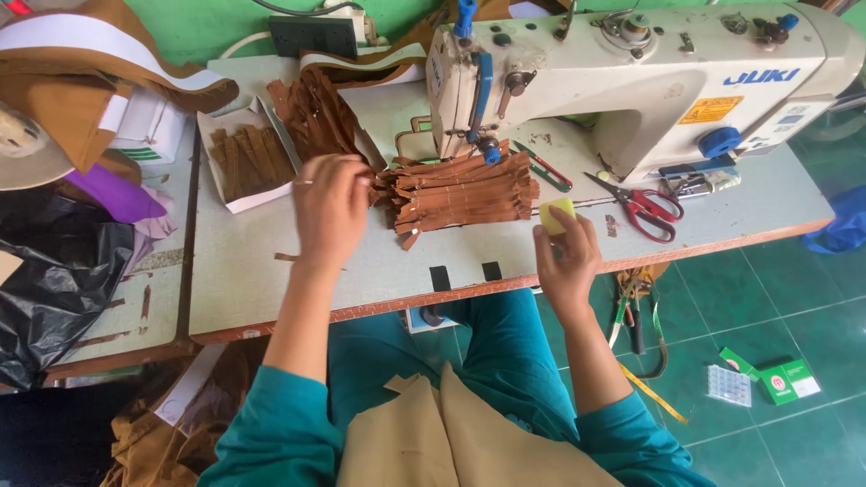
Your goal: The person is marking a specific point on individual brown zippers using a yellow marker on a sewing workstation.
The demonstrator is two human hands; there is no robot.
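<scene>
My left hand [330, 206] rests on the left end of the stack of brown strips [460, 191], fingers curled and pinching at a strip there, though I cannot see exactly how many it grips. My right hand [566, 257] is closed around a small yellow block [557, 215], held just right of the stack, at the front of the sewing machine [631, 72]. I judge this to be the sorting or marking stage: strips are being drawn off the pile one by one. The next move, as I read it, needs a single strip separated cleanly without dragging its neighbours. The grey surface [244, 271] also carries red-handled scissors [645, 207] and a white tray of more strips [245, 162]. Green tiled floor [776, 298] lies below.
</scene>
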